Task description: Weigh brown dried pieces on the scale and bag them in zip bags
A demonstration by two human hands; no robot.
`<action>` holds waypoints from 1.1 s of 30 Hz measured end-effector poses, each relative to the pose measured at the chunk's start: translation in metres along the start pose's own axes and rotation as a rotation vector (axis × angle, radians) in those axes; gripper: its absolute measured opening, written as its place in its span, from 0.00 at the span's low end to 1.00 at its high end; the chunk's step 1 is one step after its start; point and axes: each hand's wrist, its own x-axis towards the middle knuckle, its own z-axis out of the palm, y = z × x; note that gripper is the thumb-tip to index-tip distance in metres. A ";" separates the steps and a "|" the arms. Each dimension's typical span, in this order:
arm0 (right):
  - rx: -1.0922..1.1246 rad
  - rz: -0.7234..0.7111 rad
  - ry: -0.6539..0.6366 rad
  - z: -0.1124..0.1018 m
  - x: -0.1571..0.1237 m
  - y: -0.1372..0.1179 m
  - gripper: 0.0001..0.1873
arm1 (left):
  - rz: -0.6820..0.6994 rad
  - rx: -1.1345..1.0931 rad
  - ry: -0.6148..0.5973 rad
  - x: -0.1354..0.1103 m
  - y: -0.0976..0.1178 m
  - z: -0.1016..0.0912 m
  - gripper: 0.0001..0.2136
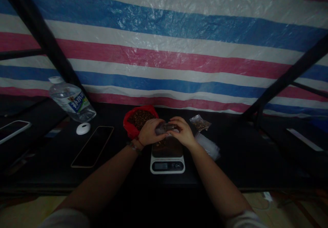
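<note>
My left hand [151, 131] and my right hand [182, 131] are closed round opposite ends of a small clear plastic thing [166, 128], a cup or a bag; I cannot tell which. They hold it above the back of a kitchen scale [167, 166] with a white body and dark plate. A few brown bits [161, 142] lie on the plate, partly hidden by my fingers. Just behind my left hand, a red bag [128, 125] stands open, full of brown dried pieces. To the right of my right hand lie clear empty bags [208, 146] and a small filled bag [200, 122].
On the left of the black table are a phone [92, 146], a white earbud case [83, 128] and a tilted-looking water bottle [73, 100]. Another phone [14, 129] lies farther left. A pale flat object [304, 139] is at far right. Dark frame bars and a striped sheet [179, 60] close off the back.
</note>
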 end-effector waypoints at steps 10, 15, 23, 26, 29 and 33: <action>0.007 -0.017 -0.016 0.000 -0.003 -0.004 0.27 | -0.015 -0.069 0.029 0.000 0.002 0.001 0.23; -0.007 -0.005 -0.012 0.000 -0.002 -0.003 0.26 | -0.027 -0.082 0.050 -0.001 0.000 0.002 0.21; -0.212 -0.058 -0.071 -0.013 0.004 -0.007 0.31 | -0.073 -0.072 0.116 -0.001 -0.001 0.004 0.18; -0.357 0.024 0.061 -0.025 0.009 0.011 0.30 | -0.139 -0.109 0.182 -0.001 -0.006 0.005 0.17; -0.520 0.209 0.141 -0.034 0.010 0.038 0.21 | -0.223 -0.187 0.296 0.000 -0.016 0.008 0.15; -0.584 0.463 0.052 -0.038 0.005 0.064 0.21 | -0.322 -0.227 0.431 0.001 -0.031 0.011 0.13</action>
